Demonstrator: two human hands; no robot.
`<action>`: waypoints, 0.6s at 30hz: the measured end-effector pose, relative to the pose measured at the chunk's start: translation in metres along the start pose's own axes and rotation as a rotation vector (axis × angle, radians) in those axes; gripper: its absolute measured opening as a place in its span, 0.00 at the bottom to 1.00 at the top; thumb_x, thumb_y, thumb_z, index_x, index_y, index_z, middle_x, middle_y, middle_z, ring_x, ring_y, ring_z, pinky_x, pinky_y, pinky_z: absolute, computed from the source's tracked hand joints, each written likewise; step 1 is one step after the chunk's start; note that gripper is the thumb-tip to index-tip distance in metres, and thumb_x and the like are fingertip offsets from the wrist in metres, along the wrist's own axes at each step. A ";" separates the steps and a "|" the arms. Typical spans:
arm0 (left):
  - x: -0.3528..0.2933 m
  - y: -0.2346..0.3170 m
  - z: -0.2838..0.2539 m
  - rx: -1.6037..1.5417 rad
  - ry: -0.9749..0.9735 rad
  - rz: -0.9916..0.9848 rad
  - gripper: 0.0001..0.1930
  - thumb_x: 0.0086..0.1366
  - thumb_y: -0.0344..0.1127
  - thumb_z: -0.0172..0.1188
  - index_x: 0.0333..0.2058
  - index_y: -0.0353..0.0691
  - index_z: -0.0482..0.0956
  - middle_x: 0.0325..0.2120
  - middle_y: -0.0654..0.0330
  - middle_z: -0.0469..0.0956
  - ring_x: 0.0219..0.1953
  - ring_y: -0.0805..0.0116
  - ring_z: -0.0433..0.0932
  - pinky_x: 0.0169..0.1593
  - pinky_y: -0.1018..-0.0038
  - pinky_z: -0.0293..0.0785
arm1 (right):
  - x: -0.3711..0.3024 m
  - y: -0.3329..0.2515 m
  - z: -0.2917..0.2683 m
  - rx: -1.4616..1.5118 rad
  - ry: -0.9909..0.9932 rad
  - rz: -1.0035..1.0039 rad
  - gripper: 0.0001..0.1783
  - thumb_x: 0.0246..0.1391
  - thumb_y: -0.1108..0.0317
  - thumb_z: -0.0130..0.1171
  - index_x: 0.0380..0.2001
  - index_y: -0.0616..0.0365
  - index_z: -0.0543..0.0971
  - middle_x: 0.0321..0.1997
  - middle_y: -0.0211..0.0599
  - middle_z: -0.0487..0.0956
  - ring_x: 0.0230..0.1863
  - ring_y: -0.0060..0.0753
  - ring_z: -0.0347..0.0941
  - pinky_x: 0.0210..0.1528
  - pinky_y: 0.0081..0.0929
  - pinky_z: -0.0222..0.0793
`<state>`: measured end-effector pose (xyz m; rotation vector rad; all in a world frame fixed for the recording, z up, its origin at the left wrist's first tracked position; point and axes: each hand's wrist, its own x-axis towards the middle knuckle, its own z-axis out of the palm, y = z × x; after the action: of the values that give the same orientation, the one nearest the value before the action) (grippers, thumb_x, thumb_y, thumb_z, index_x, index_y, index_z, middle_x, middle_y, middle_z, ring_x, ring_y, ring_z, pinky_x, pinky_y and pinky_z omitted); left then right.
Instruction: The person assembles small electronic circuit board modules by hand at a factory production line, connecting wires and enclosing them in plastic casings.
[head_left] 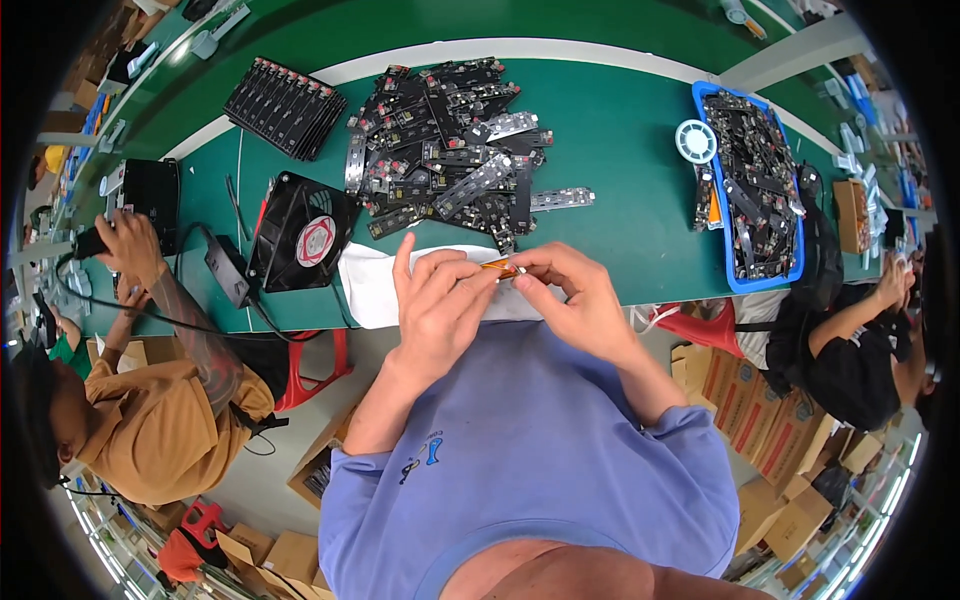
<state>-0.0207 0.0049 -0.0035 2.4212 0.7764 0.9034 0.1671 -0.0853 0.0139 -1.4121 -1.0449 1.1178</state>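
My left hand [432, 308] and my right hand [582, 300] meet in front of my chest at the near edge of the green table. Between their fingertips is a thin bundle of orange and yellow wires [493, 266], with small pale and red bits at its right end. Both hands are pinched closed on it, though the left index finger points up. My fingers partly hide what the wires join to. Under and beside my left hand lies a white cloth or sheet [368, 290]. Just beyond my fingers spreads a heap of narrow black circuit boards [440, 150].
Left of the heap are a stack of black boards [285, 108], a black square fan [303, 235] and a power adapter [228, 272] with cables. A blue basket [738, 286] of boards stands right, beside a round white-and-blue object [696, 141]. Co-workers sit on both sides.
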 end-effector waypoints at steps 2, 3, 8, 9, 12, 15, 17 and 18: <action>0.003 0.003 -0.003 -0.044 -0.006 -0.071 0.10 0.56 0.28 0.74 0.38 0.44 0.89 0.35 0.67 0.84 0.46 0.64 0.80 0.74 0.48 0.52 | 0.001 -0.002 0.000 -0.015 -0.010 0.000 0.12 0.66 0.77 0.62 0.51 0.66 0.82 0.50 0.39 0.80 0.50 0.28 0.81 0.51 0.27 0.78; 0.003 0.004 -0.005 -0.090 -0.014 -0.138 0.08 0.57 0.28 0.74 0.37 0.44 0.90 0.35 0.66 0.84 0.46 0.64 0.80 0.74 0.50 0.52 | 0.001 -0.002 0.000 -0.030 -0.016 0.000 0.13 0.65 0.77 0.62 0.51 0.66 0.82 0.50 0.39 0.81 0.50 0.28 0.81 0.51 0.27 0.79; 0.005 0.006 -0.006 -0.088 -0.032 -0.142 0.07 0.58 0.29 0.73 0.37 0.44 0.89 0.36 0.65 0.84 0.47 0.65 0.79 0.73 0.51 0.52 | 0.002 0.001 0.003 -0.024 0.011 -0.013 0.13 0.63 0.74 0.65 0.50 0.65 0.83 0.48 0.41 0.82 0.46 0.30 0.83 0.48 0.27 0.81; 0.006 0.008 -0.006 -0.080 -0.041 -0.131 0.07 0.59 0.30 0.73 0.37 0.44 0.89 0.36 0.64 0.85 0.48 0.64 0.79 0.73 0.51 0.52 | 0.002 0.003 0.004 -0.028 0.045 -0.043 0.13 0.62 0.72 0.67 0.49 0.65 0.83 0.45 0.42 0.83 0.42 0.32 0.84 0.45 0.28 0.82; 0.006 0.007 -0.010 -0.133 -0.088 -0.195 0.07 0.60 0.31 0.72 0.38 0.44 0.88 0.36 0.65 0.84 0.49 0.63 0.79 0.73 0.51 0.52 | 0.002 0.003 0.003 -0.033 0.044 -0.025 0.13 0.62 0.72 0.68 0.49 0.64 0.84 0.45 0.42 0.83 0.42 0.32 0.85 0.45 0.28 0.82; 0.007 0.006 -0.010 -0.173 -0.105 -0.238 0.07 0.60 0.32 0.72 0.37 0.43 0.86 0.35 0.65 0.83 0.48 0.63 0.79 0.72 0.51 0.53 | 0.001 0.002 0.005 -0.014 0.032 -0.022 0.13 0.61 0.73 0.68 0.49 0.64 0.84 0.45 0.42 0.83 0.42 0.31 0.84 0.44 0.27 0.83; 0.006 0.007 -0.007 -0.160 -0.079 -0.231 0.07 0.59 0.31 0.72 0.36 0.43 0.85 0.35 0.64 0.83 0.48 0.62 0.79 0.71 0.51 0.55 | -0.001 -0.003 0.005 0.008 0.005 0.022 0.13 0.62 0.74 0.67 0.50 0.66 0.83 0.48 0.41 0.82 0.45 0.28 0.82 0.47 0.26 0.82; 0.005 0.007 -0.004 -0.148 -0.054 -0.224 0.07 0.58 0.31 0.72 0.36 0.43 0.85 0.35 0.64 0.83 0.48 0.62 0.79 0.71 0.51 0.57 | -0.001 -0.005 0.005 0.029 -0.021 0.066 0.13 0.63 0.76 0.66 0.50 0.68 0.82 0.50 0.39 0.81 0.48 0.25 0.80 0.51 0.25 0.81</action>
<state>-0.0179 0.0042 0.0056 2.1701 0.9063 0.7763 0.1615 -0.0846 0.0186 -1.4236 -0.9991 1.1934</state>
